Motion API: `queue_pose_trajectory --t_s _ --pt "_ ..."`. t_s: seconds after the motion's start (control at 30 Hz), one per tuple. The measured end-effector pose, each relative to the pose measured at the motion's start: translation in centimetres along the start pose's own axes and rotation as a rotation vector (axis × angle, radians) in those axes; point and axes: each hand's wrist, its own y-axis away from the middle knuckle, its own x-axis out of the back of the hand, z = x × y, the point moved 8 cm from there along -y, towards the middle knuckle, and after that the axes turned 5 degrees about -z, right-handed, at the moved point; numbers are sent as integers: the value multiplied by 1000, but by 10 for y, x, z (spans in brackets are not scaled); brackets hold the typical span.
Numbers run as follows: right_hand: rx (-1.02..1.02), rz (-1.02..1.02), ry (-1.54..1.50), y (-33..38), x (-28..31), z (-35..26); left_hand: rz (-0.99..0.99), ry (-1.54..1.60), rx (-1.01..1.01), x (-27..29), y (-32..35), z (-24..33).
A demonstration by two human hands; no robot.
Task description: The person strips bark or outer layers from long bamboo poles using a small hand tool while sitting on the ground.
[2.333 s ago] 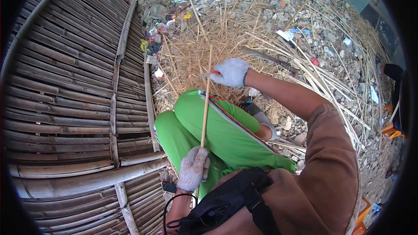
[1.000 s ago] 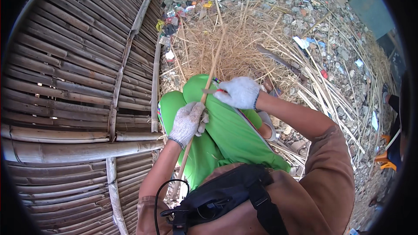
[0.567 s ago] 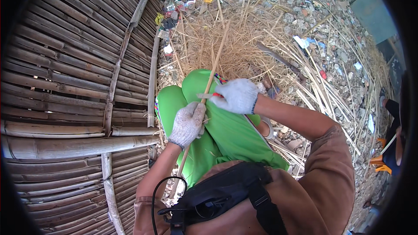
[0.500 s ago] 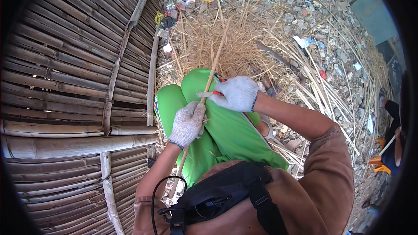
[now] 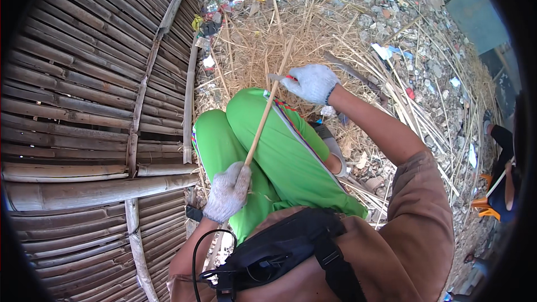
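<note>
My left hand [image 5: 229,191], in a whitish work glove, is closed around a long bamboo strip [image 5: 262,128] low above my green trousers [image 5: 291,168]. The strip slants up and away over my knee. My right hand [image 5: 311,84], gloved too, grips a small knife with a red handle [image 5: 291,78]. Its short blade [image 5: 275,77] lies across the strip near the far end. Most of the handle is hidden in my fingers.
A bamboo slat wall [image 5: 84,95] stands close on the left. Pale shavings [image 5: 251,50] cover the ground ahead, with rubble and litter around. Several long split strips [image 5: 405,100] lie to the right. Another person [image 5: 500,156] is at the far right edge beside something orange [image 5: 485,207].
My left hand has drawn back toward my body with the strip. My right hand and the knife have moved forward along it, so the hands are farther apart.
</note>
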Motion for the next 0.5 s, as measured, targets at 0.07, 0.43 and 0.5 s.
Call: queue_pose_trajectory --t_s 0.07,0.43,0.5 --pt "-41 -39 4 -8 2 12 -10 -17 23 1 16 -8" --pt "-366 367 -83 -21 8 150 -36 -41 4 -4 63 -33" --pt "-267 338 -211 -21 -11 120 -47 198 161 -12 45 -27"
